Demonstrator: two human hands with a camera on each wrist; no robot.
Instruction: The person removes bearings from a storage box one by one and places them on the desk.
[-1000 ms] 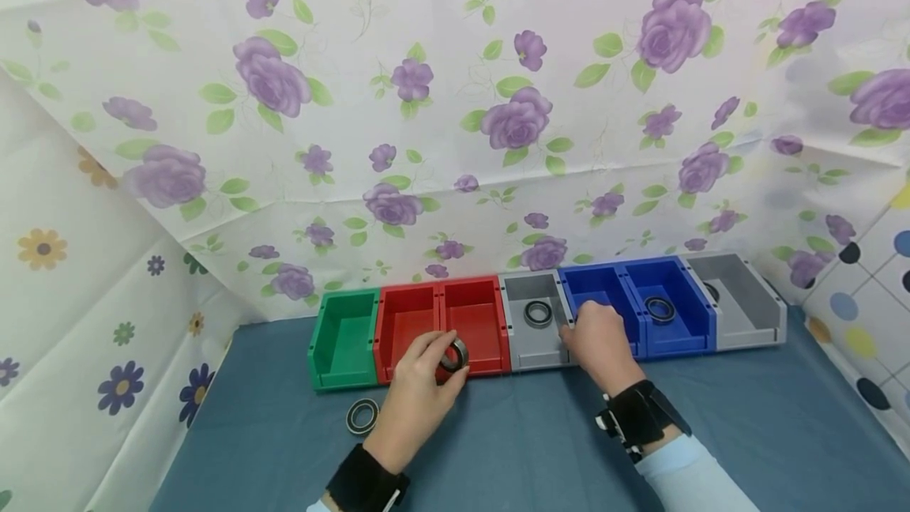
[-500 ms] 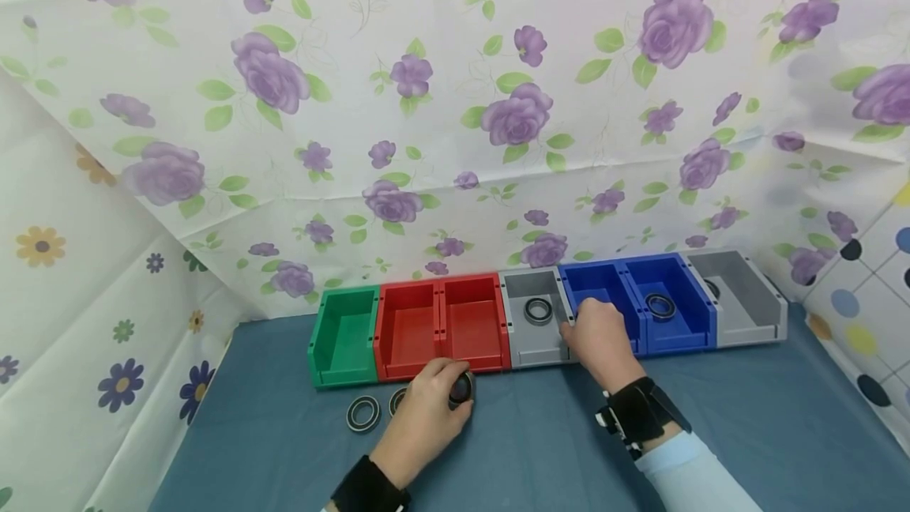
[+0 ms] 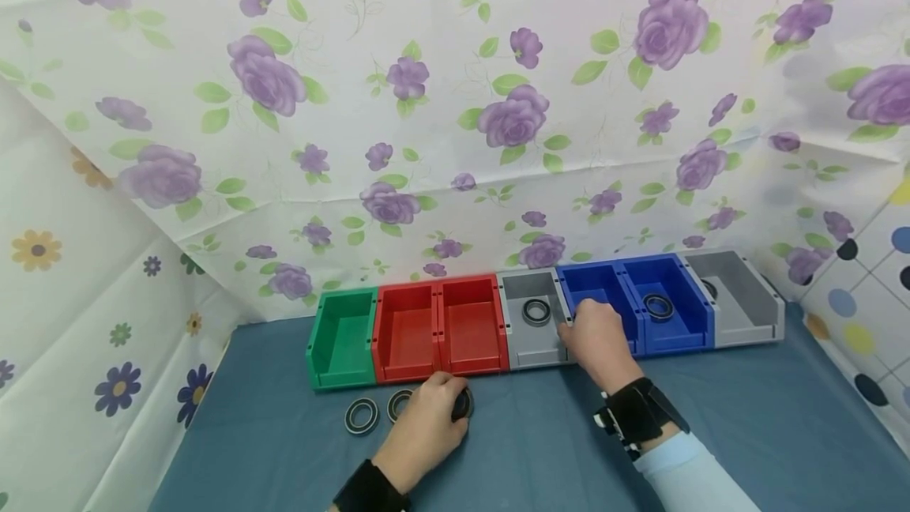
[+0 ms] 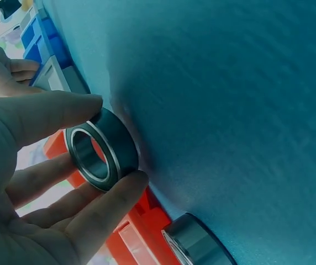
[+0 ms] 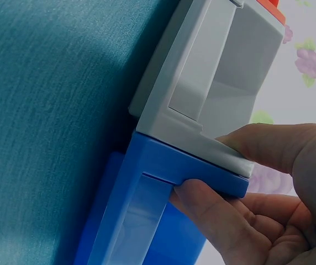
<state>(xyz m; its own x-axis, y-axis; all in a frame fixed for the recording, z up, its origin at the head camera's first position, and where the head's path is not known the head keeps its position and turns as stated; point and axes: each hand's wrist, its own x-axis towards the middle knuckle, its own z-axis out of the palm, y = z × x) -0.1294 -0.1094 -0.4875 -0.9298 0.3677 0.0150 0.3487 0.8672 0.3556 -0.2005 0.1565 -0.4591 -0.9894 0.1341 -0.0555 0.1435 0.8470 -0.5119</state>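
A bearing point(image 4: 124, 141) sits pinched in the left hand point(image 3: 426, 421), low over the blue worktop point(image 3: 540, 449) in front of the red bins point(image 3: 475, 330).
The left grip holds it across its outer rim, thumb against fingers; whether it touches the worktop cannot be told. Two loose bearings point(image 3: 350, 417) lie on the worktop just beside that hand, one partly hidden by it. The right hand point(image 3: 600, 338) pinches the adjoining walls of the middle grey bin point(image 3: 533, 348) and a blue bin point(image 3: 593, 281). A bearing each lies in that grey bin, the farther blue bin point(image 3: 678, 330) and the end grey bin point(image 3: 746, 306); the green bin point(image 3: 344, 338) closes the row's other end.
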